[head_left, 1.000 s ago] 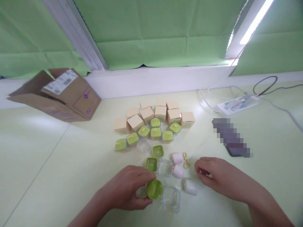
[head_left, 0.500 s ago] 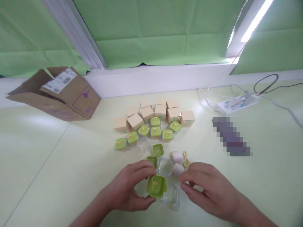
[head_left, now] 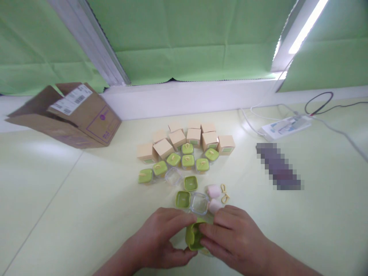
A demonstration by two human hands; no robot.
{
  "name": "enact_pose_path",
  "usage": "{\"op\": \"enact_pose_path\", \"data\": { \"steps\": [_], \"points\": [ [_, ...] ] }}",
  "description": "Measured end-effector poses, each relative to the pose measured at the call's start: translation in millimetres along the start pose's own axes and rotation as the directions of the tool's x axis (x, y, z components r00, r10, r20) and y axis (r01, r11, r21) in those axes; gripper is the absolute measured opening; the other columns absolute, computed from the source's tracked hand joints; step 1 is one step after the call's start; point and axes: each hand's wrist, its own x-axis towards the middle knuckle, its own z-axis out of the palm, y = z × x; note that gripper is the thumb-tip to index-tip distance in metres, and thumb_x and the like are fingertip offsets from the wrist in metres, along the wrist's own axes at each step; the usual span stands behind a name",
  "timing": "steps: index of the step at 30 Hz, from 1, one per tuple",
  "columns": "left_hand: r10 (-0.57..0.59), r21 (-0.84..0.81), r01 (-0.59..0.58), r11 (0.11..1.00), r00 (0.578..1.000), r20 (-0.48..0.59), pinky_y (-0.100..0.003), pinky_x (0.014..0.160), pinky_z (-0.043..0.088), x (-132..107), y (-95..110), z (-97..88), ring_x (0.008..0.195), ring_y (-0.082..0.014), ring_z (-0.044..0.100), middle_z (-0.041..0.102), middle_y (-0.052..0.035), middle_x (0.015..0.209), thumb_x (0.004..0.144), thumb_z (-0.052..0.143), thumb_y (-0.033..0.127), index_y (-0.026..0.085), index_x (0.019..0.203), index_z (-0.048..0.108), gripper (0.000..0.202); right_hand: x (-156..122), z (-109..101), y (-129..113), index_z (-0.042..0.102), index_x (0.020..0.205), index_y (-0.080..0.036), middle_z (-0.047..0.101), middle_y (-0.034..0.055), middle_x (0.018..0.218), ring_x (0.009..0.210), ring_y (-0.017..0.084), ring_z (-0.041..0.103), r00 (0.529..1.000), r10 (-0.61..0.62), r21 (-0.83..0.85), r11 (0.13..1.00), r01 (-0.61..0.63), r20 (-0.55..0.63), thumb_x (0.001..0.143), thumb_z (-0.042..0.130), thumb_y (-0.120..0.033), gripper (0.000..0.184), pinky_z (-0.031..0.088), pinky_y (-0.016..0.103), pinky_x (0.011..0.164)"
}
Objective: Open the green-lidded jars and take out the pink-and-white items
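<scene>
Both hands meet low in the middle of the table [head_left: 316, 214], closed on one green lid [head_left: 193, 234]. The left hand [head_left: 163, 239] pinches the lid's left side, with the fingers curled over the top and the thumb underneath. The right hand [head_left: 234, 237] grips its right edge with bent fingers. The lid is tilted, its hollow side partly showing, and is held just above the tabletop close to the person. Whether anything sits beneath it cannot be told.

Just beyond the hands lie two loose lids [head_left: 183, 199], both hollow side up, one behind the other. There are two open clear jars: one [head_left: 199, 203] touches the nearer loose lid and the other [head_left: 173, 176] sits farther back on the left. Two pink rolls [head_left: 213, 191] lie to the right of the near jar, with the closer roll just beside the right hand's fingertips. One yellow clasp [head_left: 224, 194] lies beside them.

Farther back, seven jars with green lids on [head_left: 188, 161] stand in a loose arc. Behind them, ten tan cubes [head_left: 194, 137] are clustered together.

One cardboard box [head_left: 71, 115] lies on its side far left. One white power strip [head_left: 284, 127] with cables sits far right, with a blurred dark object [head_left: 277, 165] in front of it.
</scene>
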Motion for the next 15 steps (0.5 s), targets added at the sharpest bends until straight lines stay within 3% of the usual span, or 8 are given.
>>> {"op": "enact_pose_path", "data": {
  "steps": [8,15],
  "points": [
    [0.032,0.076,-0.024,0.997,0.994,-0.101,-0.022,0.058,0.051,1.6,7.8,7.2,0.059,-0.0144,0.065,0.067,0.0004,0.072,0.080,0.063,0.036,0.022,0.113,0.053,0.038,-1.3,10.0,0.5,0.059,0.068,-0.020,0.055,-0.0020,0.060,0.054,0.014,0.046,0.999,-0.050,-0.066,0.997,0.049,-0.009,0.101,0.044,-0.027,0.037,0.028,0.031,0.053],
    [0.037,0.072,-0.028,0.997,0.991,-0.125,-0.020,0.059,0.051,2.3,10.5,11.4,0.059,-0.0123,0.063,0.065,0.0013,0.070,0.077,0.065,0.033,0.021,0.113,0.057,0.038,-4.8,15.0,1.7,0.054,0.064,-0.019,0.054,-0.0022,0.059,0.053,0.014,0.044,0.997,-0.080,-0.051,0.996,0.079,-0.019,0.099,0.047,-0.021,0.036,0.026,0.031,0.052]
  ]
}}
